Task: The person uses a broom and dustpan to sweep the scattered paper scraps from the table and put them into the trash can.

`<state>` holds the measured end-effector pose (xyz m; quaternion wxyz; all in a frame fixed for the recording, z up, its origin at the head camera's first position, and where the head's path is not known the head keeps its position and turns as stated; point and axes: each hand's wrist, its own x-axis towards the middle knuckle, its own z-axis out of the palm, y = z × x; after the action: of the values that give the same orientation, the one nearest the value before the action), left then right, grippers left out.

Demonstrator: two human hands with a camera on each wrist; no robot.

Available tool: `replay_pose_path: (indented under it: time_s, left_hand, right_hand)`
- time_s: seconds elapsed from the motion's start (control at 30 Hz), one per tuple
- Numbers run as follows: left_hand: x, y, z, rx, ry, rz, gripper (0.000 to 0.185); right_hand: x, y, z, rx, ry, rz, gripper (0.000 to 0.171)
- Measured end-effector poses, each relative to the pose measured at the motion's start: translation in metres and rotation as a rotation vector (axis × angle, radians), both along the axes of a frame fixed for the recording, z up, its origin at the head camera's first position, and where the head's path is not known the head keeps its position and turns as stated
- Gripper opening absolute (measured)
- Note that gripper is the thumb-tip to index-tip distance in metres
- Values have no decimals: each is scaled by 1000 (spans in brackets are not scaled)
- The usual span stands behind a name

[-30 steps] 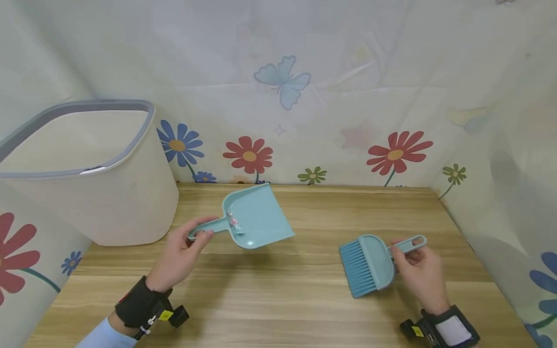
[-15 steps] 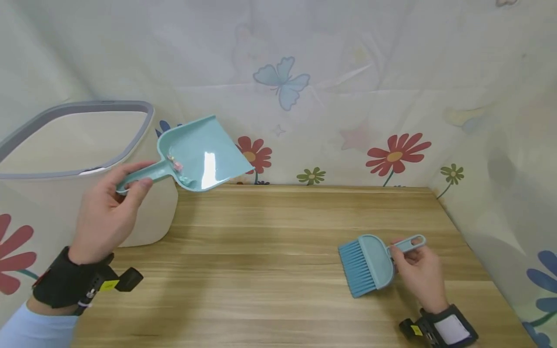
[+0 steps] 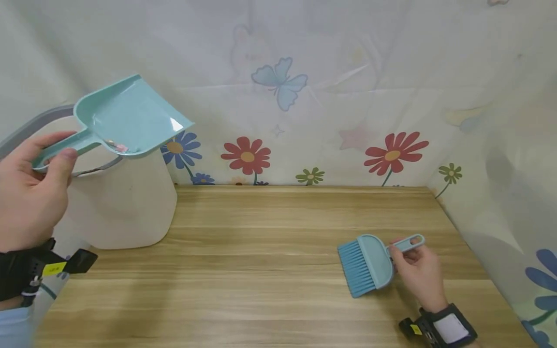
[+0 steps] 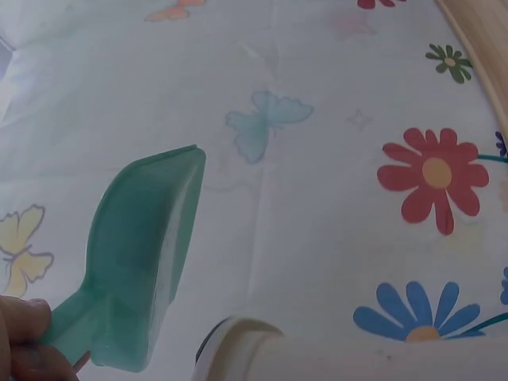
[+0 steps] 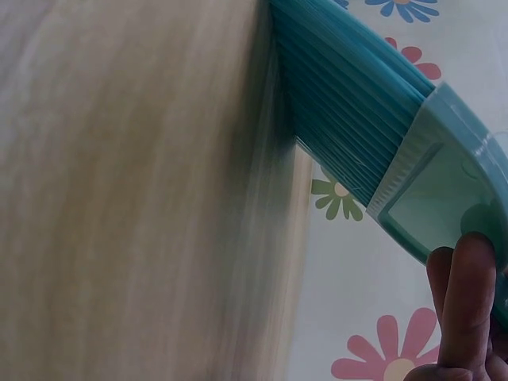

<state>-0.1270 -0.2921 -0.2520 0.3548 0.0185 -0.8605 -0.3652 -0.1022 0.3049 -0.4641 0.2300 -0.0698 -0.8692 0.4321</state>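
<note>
My left hand (image 3: 35, 193) grips the handle of a light blue dustpan (image 3: 130, 116), raised in front of the bin's opening at the left of the head view. Small pinkish scraps (image 3: 117, 146) lie in the pan near its handle end. In the left wrist view the dustpan (image 4: 139, 246) shows from its side, close to the bin's rim (image 4: 238, 329). On the right, my right hand (image 3: 419, 275) pinches the handle of a small blue hand brush (image 3: 367, 266). The brush's bristles (image 5: 349, 95) point left, close over the table.
A tall off-white bin (image 3: 130, 208) with a grey rim stands at the table's left side. The wood-grain table (image 3: 261, 270) runs to a wall sheet (image 3: 330, 111) printed with flowers and butterflies, which also closes off the right side.
My left hand has carried the dustpan up and to the left, from over the table to the bin. The right hand and brush have stayed nearly still.
</note>
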Motion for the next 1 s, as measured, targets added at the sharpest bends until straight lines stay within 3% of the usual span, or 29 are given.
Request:
replay_pose_path:
  time_s: [0.13,0.3,0.5,0.7,1.0]
  left_hand:
    - [-8,-23,2,26,11,92,41]
    - [-23,-61,-6,65,-38,207,41]
    - [-30,-81,-11,-27,-17,277,41]
    - [-26,-78,-16,-90,-5,283,41]
    - [-27,-75,-18,-178,186,206,39]
  right_hand:
    - [0,1,-1,3,9,9,16]
    - [0,2,-2,6,6,13,17]
    - [0,2,-2,15,-4,16,18]
    - [0,2,-1,12,-4,16,18]
    - [0,1,0,19,6,13,18]
